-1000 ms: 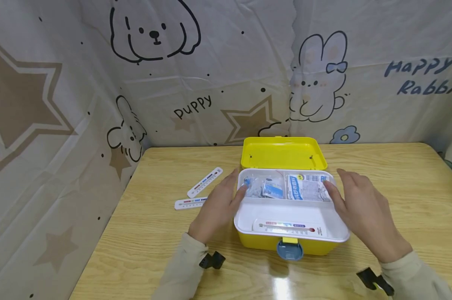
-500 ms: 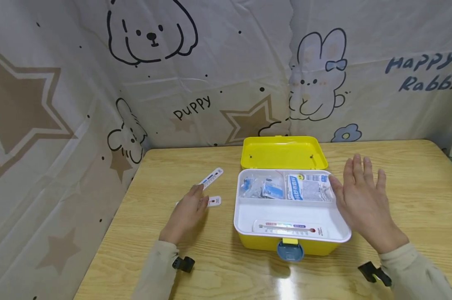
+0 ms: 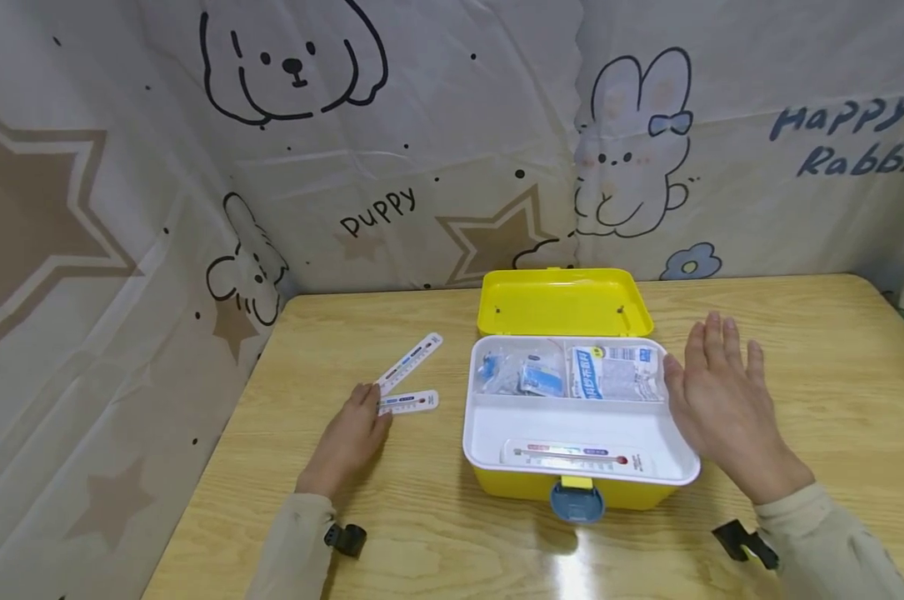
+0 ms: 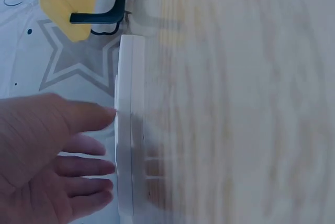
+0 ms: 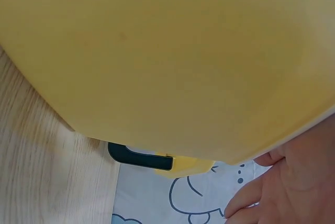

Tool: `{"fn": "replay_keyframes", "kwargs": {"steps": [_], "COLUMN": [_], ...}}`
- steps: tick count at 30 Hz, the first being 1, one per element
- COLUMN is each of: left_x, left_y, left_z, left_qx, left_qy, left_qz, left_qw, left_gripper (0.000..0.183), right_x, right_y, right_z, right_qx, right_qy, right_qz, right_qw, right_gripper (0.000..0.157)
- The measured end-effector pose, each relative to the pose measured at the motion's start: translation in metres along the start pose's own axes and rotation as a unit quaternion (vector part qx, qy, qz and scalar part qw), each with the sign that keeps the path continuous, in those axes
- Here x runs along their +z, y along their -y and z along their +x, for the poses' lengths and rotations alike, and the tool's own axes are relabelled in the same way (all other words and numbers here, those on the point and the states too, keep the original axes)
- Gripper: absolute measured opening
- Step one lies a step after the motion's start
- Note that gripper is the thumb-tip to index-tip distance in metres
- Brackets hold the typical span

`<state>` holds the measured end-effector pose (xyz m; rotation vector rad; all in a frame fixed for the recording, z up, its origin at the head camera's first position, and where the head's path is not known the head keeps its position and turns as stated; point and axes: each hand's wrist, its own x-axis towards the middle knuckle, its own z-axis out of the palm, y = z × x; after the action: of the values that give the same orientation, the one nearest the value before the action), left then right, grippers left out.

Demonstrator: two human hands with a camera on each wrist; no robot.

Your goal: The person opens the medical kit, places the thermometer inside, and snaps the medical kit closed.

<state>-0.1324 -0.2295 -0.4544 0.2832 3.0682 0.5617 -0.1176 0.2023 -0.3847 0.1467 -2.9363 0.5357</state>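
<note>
Two white strip thermometers lie on the table left of the yellow first-aid box [image 3: 489, 483]: an angled one [image 3: 411, 362] and, nearer, a level one [image 3: 414, 402]. Over the left ends of both is my left hand [image 3: 347, 442], its thumb and fingertips right at the strips. In the left wrist view the fingers are loosely straight, the thumb tip at the edge of a thermometer [image 4: 125, 130]. My right hand [image 3: 729, 408] stands with straight fingers along the box's right side, thumb at the rim. A third thermometer [image 3: 571, 456] lies in the front of the box's white tray [image 3: 489, 425].
The yellow lid [image 3: 564, 304] is folded back behind the box. Clear bags [image 3: 522, 371] and a gauze packet [image 3: 616, 373] fill the tray's rear compartments. A blue-grey latch [image 3: 577, 502] hangs at the front. A printed curtain [image 3: 496, 100] rises behind the table.
My left hand has moved from the box's left rim leftward to the two thermometers on the table. My right hand has straightened its fingers beside the box.
</note>
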Motion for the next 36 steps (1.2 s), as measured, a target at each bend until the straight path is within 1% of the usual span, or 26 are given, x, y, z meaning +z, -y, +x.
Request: {"fn": "replay_keyframes", "kwargs": {"steps": [4,5,7,12,16,21,23,26,30,36], "left_x": [0.0016,0.0018,0.0019,0.002,0.002,0.0015,0.0012,0.0018,0.0034,0.0055], "left_y": [0.0014,0.0011,-0.0001,-0.0028,-0.0042,-0.0045,-0.0042,-0.0032,-0.0015,-0.0028], "left_z": [-0.0007,-0.0006,0.0001,0.0025,0.0042,0.006,0.0065,0.0069,0.0073,0.0089], "left_qx": [0.026,0.03,0.031,0.024,0.026,0.05,0.062,0.069,0.065,0.065], "left_qy": [-0.057,-0.067,-0.074,-0.065,-0.065,-0.073,-0.076,-0.069,-0.055,-0.05], "left_qz": [0.003,0.002,0.002,0.014,0.022,0.037,0.039,0.04,0.049,0.084], "left_qw": [0.998,0.9973,0.9967,0.9975,0.9973,0.9954,0.9945,0.9944,0.9952,0.9931], "left_gripper": [0.048,0.047,0.045,0.041,0.036,0.028,0.028,0.031,0.031,0.027], "right_x": [0.0003,0.0004,0.0006,0.0008,0.0009,0.0009,0.0008,0.0006,0.0007,0.0005], "right_y": [0.0012,0.0016,0.0021,0.0037,0.0043,0.004,0.0044,0.0055,0.007,0.0076], "right_z": [0.001,0.001,0.0012,0.0004,-0.0007,-0.0021,-0.0023,-0.0021,-0.0021,-0.0017], "right_qx": [-0.001,0.0,0.002,0.006,0.009,0.011,0.013,0.016,0.015,0.019], "right_qy": [0.004,0.007,0.013,0.015,0.013,0.015,0.016,0.02,0.021,0.026], "right_qz": [-0.002,-0.002,-0.001,0.002,0.002,0.003,0.006,0.008,0.005,0.004], "right_qw": [1.0,1.0,1.0,1.0,1.0,1.0,1.0,1.0,1.0,0.999], "right_gripper": [0.063,0.063,0.063,0.063,0.063,0.063,0.063,0.063,0.061,0.061]}}
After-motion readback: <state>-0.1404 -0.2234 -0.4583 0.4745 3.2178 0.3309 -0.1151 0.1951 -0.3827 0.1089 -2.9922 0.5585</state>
